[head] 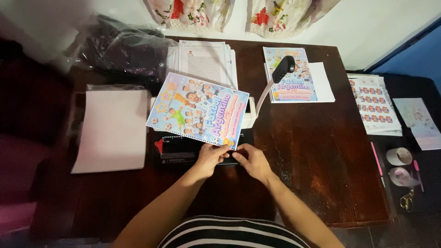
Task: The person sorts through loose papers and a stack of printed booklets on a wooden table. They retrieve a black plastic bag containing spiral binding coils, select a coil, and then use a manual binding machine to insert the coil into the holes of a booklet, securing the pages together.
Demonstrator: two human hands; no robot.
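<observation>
Head view, colourful punched cartoon booklet cover (197, 110)

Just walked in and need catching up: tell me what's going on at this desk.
A person in a striped top works at a dark wooden table. Both hands meet at the near edge of a colourful cartoon booklet cover with a punched edge, lying on a binding machine. The left hand pinches the cover's corner; the right hand rests beside it on the machine. The machine's lever stands raised. Matching covers lie further back, blank pink sheets to the left.
</observation>
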